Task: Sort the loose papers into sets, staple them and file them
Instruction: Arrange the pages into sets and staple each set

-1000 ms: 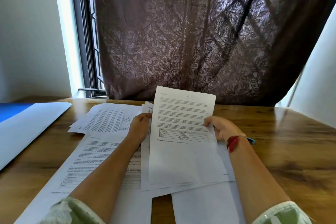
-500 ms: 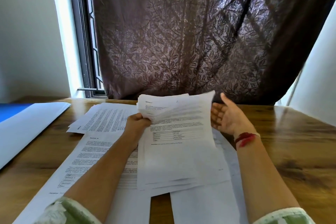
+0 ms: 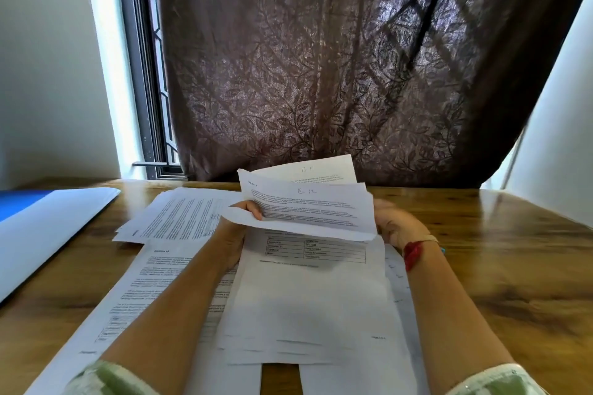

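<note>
Papers in hand: a sheaf of white printed sheets stands tilted over the desk's middle. Its lower end is down by the near edge, on other white pgs lying flat on the brown wooden desk. Its top sheet is bent over toward me, w/ a handwritten mark near its head. Another sheet w/ a similar mark stands up behind it. Below the fold a printed table shows on the next pg.

Container: one flat blue-and-white card folder at the desk's left edge, white face up, blue at its far side. Can't tell whether anything is in it.

Hands are apart, one each side of the sheaf. My left hand grips the sheaf's left edge, thumb curled onto the bent top sheet. My right hand is at the right edge, blurred, fingers hidden behind the paper, so I can't tell if it grips or only touches. Red thread band on that wrist.

Rest: a fanned pile of printed pages lies toward the far left corner. A long printed page lies under my left forearm, running to the near edge. Brown leaf-patterned curtain hangs behind the far edge.
</note>
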Available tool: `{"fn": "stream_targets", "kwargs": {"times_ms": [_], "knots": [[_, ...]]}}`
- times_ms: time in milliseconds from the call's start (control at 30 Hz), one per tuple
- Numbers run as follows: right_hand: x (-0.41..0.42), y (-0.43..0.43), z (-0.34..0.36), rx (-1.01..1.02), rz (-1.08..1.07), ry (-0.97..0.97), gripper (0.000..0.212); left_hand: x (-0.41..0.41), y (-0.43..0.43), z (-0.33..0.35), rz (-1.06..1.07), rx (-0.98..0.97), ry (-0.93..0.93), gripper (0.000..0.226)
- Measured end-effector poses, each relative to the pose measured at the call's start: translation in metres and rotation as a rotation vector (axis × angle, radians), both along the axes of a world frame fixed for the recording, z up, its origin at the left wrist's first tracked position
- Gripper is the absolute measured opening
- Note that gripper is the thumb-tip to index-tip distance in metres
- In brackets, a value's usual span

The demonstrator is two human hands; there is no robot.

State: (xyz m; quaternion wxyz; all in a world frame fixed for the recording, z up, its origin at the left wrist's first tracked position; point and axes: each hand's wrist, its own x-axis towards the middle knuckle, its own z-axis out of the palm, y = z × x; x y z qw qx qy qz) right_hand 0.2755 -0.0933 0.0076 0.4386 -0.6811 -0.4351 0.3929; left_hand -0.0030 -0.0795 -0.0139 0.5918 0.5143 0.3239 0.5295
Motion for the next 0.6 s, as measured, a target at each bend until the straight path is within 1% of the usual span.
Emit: {"fn": "stream_targets", "kwargs": {"times_ms": [67,100,167,200,267,333,367,400,467,533,600], "knots": [[-0.002,0.000,0.002,-0.101,0.021,-0.083,0.010,-0.001,0.000,-0.001,-0.028,0.007,-0.008,0.012],[-0.005,-0.004,0.004,-0.129,0.020,-0.117,0.011,-0.001,0.002,-0.002,-0.046,0.006,-0.031,0.015],[-0.007,-0.009,0.006,-0.075,-0.014,-0.141,0.014,-0.001,0.003,-0.004,-0.014,-0.020,-0.077,0.017],[-0.006,-0.011,0.007,0.006,-0.039,-0.117,0.013,0.000,0.003,-0.003,0.029,-0.036,-0.073,0.017],[-0.004,-0.019,0.011,0.178,-0.093,-0.008,0.011,0.002,-0.001,-0.002,0.091,-0.052,-0.048,0.021],[-0.001,-0.022,0.017,0.315,-0.209,0.084,0.012,0.000,-0.001,-0.003,0.084,-0.032,-0.029,0.021],[0.002,-0.020,0.021,0.393,-0.297,0.097,0.011,-0.001,-0.001,-0.004,0.071,-0.026,-0.014,0.020],[0.003,-0.019,0.025,0.487,-0.386,0.075,0.010,-0.002,0.000,-0.006,0.071,-0.031,0.004,0.020],[0.003,-0.022,0.036,0.663,-0.546,-0.029,0.011,-0.003,0.003,-0.007,0.094,-0.047,0.048,0.024],[-0.002,-0.030,0.048,0.814,-0.675,-0.103,0.024,-0.002,0.006,-0.008,0.132,-0.056,0.093,0.024],[-0.002,-0.034,0.056,0.971,-0.745,-0.034,0.025,0.000,0.008,-0.010,0.169,-0.045,0.175,0.019]]}}
